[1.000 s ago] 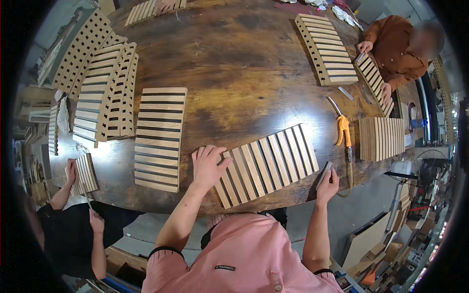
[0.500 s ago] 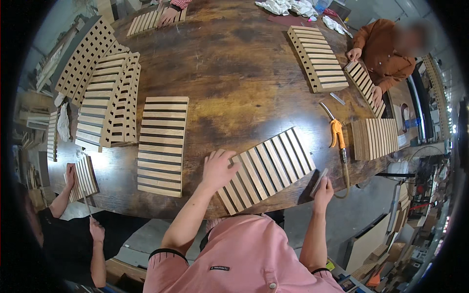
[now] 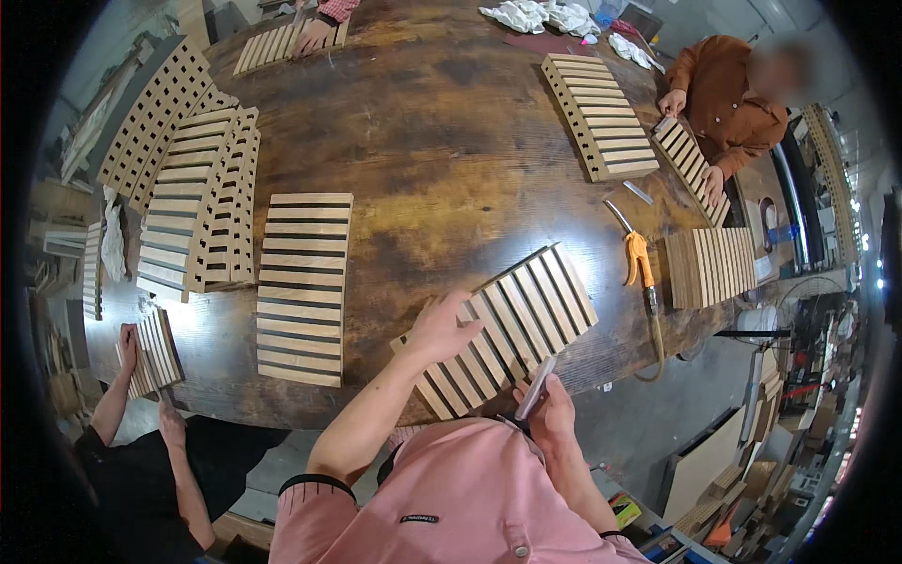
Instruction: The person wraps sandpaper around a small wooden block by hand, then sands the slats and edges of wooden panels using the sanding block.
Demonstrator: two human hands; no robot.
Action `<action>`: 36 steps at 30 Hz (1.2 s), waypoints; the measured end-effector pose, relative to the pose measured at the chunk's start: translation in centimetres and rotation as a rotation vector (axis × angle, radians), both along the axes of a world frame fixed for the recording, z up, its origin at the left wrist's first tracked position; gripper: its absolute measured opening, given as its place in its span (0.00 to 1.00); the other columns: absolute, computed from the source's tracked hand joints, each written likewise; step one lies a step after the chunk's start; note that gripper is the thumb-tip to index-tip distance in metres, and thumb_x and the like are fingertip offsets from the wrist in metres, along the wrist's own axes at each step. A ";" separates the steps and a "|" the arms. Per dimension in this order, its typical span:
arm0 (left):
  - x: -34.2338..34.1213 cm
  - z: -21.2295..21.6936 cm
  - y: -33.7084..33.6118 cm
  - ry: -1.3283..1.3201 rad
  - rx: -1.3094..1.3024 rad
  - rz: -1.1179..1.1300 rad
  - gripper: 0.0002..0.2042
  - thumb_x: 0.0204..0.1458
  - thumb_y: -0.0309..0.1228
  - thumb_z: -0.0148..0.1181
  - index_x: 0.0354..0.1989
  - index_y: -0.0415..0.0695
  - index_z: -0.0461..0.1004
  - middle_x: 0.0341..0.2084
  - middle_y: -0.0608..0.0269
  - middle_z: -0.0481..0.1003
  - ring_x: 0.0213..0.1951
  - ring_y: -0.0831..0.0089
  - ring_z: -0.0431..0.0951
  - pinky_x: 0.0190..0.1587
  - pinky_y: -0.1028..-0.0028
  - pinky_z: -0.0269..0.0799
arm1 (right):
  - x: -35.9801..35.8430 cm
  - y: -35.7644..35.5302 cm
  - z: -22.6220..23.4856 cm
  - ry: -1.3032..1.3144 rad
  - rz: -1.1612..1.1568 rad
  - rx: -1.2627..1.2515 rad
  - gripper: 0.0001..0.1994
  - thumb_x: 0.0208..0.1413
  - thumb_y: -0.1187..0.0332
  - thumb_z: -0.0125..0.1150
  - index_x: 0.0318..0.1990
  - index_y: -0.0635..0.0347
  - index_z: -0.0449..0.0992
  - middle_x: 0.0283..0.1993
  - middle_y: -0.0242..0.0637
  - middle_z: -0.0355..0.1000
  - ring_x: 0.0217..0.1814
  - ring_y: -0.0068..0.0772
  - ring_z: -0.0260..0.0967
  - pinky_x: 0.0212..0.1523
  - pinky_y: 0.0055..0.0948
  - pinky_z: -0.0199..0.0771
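Note:
A slatted wooden panel (image 3: 526, 310) with dark gaps lies slanted on the table before me. My left hand (image 3: 440, 331) grips its far edge, thumb across the slats and fingers along the edge. In my right hand (image 3: 554, 418) is a thin, flat, pale grey bar-shaped tool (image 3: 536, 387), its kind unclear. The tool is tilted at the panel's near long edge; whether it touches the wood I cannot tell. To the left lies a second slatted panel (image 3: 303, 291), flat and untouched.
An orange air blow gun (image 3: 639, 258) with a hose lies right of my panel. Stacked slatted panels (image 3: 193, 202) stand at left, another stack (image 3: 711, 268) at right. Co-workers handle panels at far left (image 3: 291, 45), near left (image 3: 155, 352) and right (image 3: 693, 174).
My right hand has brought the flat tool leftward, from beyond the panel's right end to its near edge. My left hand has slid slightly right along the panel.

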State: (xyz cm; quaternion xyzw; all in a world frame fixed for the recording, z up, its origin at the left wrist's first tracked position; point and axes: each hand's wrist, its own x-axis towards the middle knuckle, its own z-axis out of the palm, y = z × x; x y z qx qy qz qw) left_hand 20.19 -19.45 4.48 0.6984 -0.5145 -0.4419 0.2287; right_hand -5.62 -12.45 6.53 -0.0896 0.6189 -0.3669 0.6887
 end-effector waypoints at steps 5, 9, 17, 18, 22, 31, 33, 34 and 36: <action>0.1 6.1 1.2 0.187 -0.005 -0.096 0.22 0.58 0.36 0.65 0.61 0.46 0.71 0.50 0.46 0.80 0.50 0.46 0.81 0.54 0.55 0.76 | -0.4 0.1 -1.1 -0.135 -0.001 -0.093 0.29 0.75 0.52 0.44 0.74 0.63 0.56 0.72 0.50 0.62 0.74 0.55 0.61 0.74 0.56 0.61; -2.2 8.6 2.8 0.056 -0.181 -0.043 0.18 0.61 0.32 0.63 0.57 0.46 0.67 0.47 0.51 0.83 0.47 0.41 0.82 0.48 0.50 0.78 | -0.2 -0.4 -2.8 -0.223 -0.102 -0.089 0.23 0.75 0.53 0.45 0.66 0.58 0.67 0.63 0.41 0.69 0.66 0.48 0.67 0.67 0.50 0.66; -3.0 9.1 3.8 0.005 -0.344 -0.073 0.15 0.60 0.31 0.64 0.55 0.47 0.74 0.48 0.53 0.80 0.49 0.49 0.81 0.50 0.54 0.78 | -1.0 -0.1 -4.7 -0.283 -0.150 -0.073 0.22 0.74 0.54 0.47 0.66 0.56 0.66 0.64 0.42 0.68 0.64 0.48 0.66 0.65 0.49 0.68; -3.1 9.0 3.9 0.005 -0.345 -0.075 0.15 0.60 0.31 0.64 0.55 0.47 0.74 0.48 0.53 0.80 0.49 0.49 0.81 0.50 0.54 0.78 | -1.0 0.0 -4.7 -0.276 -0.149 -0.067 0.21 0.74 0.54 0.48 0.66 0.56 0.66 0.64 0.42 0.68 0.64 0.48 0.67 0.64 0.50 0.68; -3.2 8.5 4.2 0.008 -0.408 -0.073 0.12 0.60 0.30 0.63 0.52 0.47 0.77 0.48 0.53 0.79 0.49 0.49 0.81 0.50 0.56 0.78 | -1.0 0.0 -5.0 -0.270 -0.142 -0.066 0.21 0.74 0.54 0.49 0.65 0.57 0.67 0.64 0.42 0.68 0.63 0.47 0.67 0.64 0.49 0.69; -2.2 8.1 3.4 0.025 -0.221 -0.024 0.16 0.60 0.31 0.64 0.56 0.46 0.73 0.47 0.50 0.81 0.52 0.48 0.81 0.53 0.56 0.77 | -0.8 -0.1 -4.4 -0.280 -0.133 -0.077 0.22 0.76 0.53 0.43 0.66 0.59 0.66 0.65 0.43 0.70 0.62 0.47 0.70 0.61 0.45 0.73; -1.7 7.6 3.0 0.040 -0.167 0.005 0.18 0.60 0.31 0.65 0.57 0.45 0.72 0.48 0.50 0.81 0.52 0.47 0.81 0.53 0.55 0.77 | -1.0 -0.4 -4.8 -0.275 -0.120 -0.117 0.22 0.76 0.53 0.43 0.65 0.58 0.67 0.64 0.42 0.71 0.60 0.46 0.71 0.60 0.44 0.74; -1.5 6.5 2.7 0.102 -0.223 0.048 0.18 0.59 0.32 0.65 0.57 0.46 0.72 0.47 0.47 0.81 0.51 0.45 0.81 0.52 0.54 0.77 | -1.0 -0.6 -4.8 -0.270 -0.108 -0.157 0.22 0.76 0.53 0.43 0.65 0.58 0.67 0.63 0.41 0.72 0.59 0.45 0.72 0.58 0.44 0.75; -0.9 6.4 1.7 0.194 -0.181 0.118 0.20 0.59 0.31 0.65 0.59 0.45 0.71 0.47 0.42 0.81 0.52 0.42 0.81 0.52 0.53 0.78 | -1.0 -1.1 -4.6 -0.249 -0.127 -0.177 0.21 0.76 0.53 0.42 0.65 0.57 0.67 0.63 0.41 0.72 0.59 0.45 0.72 0.60 0.44 0.74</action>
